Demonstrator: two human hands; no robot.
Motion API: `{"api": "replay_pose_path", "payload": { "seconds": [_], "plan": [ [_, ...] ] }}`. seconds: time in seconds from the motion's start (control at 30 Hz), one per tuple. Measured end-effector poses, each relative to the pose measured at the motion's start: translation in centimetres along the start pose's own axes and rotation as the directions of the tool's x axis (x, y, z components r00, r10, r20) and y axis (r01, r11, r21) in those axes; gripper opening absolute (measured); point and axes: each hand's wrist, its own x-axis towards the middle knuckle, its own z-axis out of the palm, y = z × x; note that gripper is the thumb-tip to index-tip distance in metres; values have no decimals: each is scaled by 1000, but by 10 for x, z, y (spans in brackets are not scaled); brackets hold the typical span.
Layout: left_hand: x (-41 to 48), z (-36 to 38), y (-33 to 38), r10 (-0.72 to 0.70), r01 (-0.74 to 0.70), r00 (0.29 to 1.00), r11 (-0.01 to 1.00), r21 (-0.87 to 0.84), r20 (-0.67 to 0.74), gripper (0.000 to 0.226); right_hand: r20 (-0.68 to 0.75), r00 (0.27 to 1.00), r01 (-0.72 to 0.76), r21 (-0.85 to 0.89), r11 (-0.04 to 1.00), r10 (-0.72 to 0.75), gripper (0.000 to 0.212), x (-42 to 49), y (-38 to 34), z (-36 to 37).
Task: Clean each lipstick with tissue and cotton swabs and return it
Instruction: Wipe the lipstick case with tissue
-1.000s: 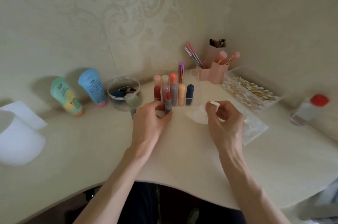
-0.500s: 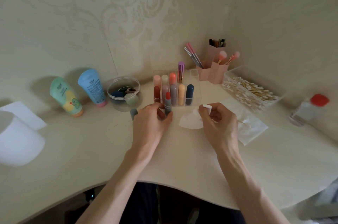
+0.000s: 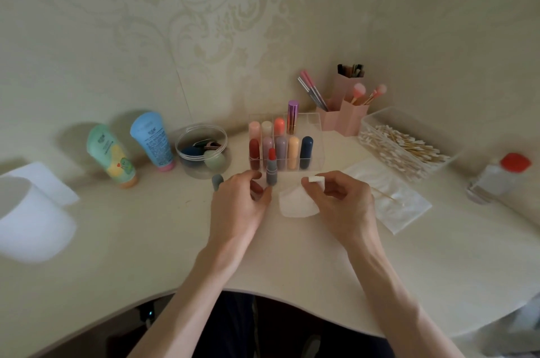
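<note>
My left hand [image 3: 238,204] grips the base of an uncapped grey lipstick [image 3: 271,169] with a red tip, held upright in front of the clear organiser [image 3: 317,150]. Its grey cap [image 3: 217,181] stands on the desk just left of that hand. My right hand [image 3: 340,204] pinches a folded white tissue [image 3: 298,201], which hangs a little to the right of the lipstick without touching it. Several capped lipsticks [image 3: 287,153] stand in the organiser. A single cotton swab [image 3: 388,196] lies on a clear plastic sheet [image 3: 400,208] to the right.
A clear box of cotton swabs [image 3: 406,150] and pink brush holders [image 3: 347,118] stand at the back right. A red-capped bottle [image 3: 496,179] is far right. A round tub [image 3: 203,150] and two tubes [image 3: 131,150] stand at the left, beside a white object [image 3: 32,214].
My right hand has drawn the tissue down and left, closer to the lipstick. The left hand and lipstick have stayed nearly still.
</note>
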Motion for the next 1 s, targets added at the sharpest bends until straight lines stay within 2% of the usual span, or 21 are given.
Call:
{"api": "replay_pose_path", "payload": {
  "seconds": [0.07, 0.17, 0.27, 0.33, 0.43, 0.47, 0.57, 0.63, 0.7, 0.73, 0.77, 0.8, 0.83, 0.9, 1.0],
  "plan": [
    [-8, -8, -7, 15, -15, 999, 1000, 7, -49, 24, 60, 998, -9, 18, 1000, 8, 11, -2, -2, 2],
    [-18, -27, -20, 94, -76, 971, 993, 89, -220, 15, 163, 986, 41, 26, 999, -45, 10, -6, -5, 4],
    [-17, -42, -37, 171, -111, 926, 975, 191, -337, 25, 296, 948, 115, 30, 993, -118, 16, -9, -5, 9],
    [-13, -45, -47, 184, -115, 931, 967, 226, -315, 37, 379, 915, 151, -5, 989, -138, 31, -11, -4, 14],
    [-7, -42, -58, 164, -115, 960, 970, 215, -226, 45, 448, 882, 176, -28, 984, -145, 39, -14, -3, 18],
    [-5, -41, -60, 158, -115, 966, 971, 208, -203, 45, 468, 870, 198, -50, 979, -152, 39, -14, -1, 19],
    [-1, -39, -60, 156, -120, 969, 975, 188, -191, 34, 527, 827, 276, -78, 958, -195, 24, -16, 1, 18],
    [0, -39, -59, 145, -109, 965, 980, 166, -219, 26, 535, 821, 279, -67, 958, -202, 49, -16, 2, 16],
    [-1, -42, -56, 55, -54, 971, 998, 11, -235, 21, 547, 813, 268, -49, 962, -199, 51, -16, 2, 16],
    [-3, -45, -53, -30, 0, 981, 988, -157, -193, 19, 547, 811, 276, -45, 960, -208, 46, -16, 1, 17],
    [-5, -49, -48, -105, 63, 990, 928, -368, -95, 18, 533, 815, 297, -48, 954, -227, 42, -17, 1, 18],
    [-8, -54, -42, -137, 130, 990, 822, -554, 28, 19, 510, 823, 319, -53, 946, -249, 36, -17, 1, 19],
    [-11, -59, -38, -136, 188, 982, 728, -659, 130, 21, 477, 839, 329, -58, 943, -263, 26, -16, 1, 20],
    [-18, -64, -34, -95, 246, 965, 664, -706, 246, 24, 394, 876, 317, -39, 947, -277, 11, -17, 0, 21],
    [-21, -63, -31, -69, 276, 950, 639, -718, 304, 27, 293, 883, 384, -6, 923, -365, 11, -18, -2, 19]
  ]
}}
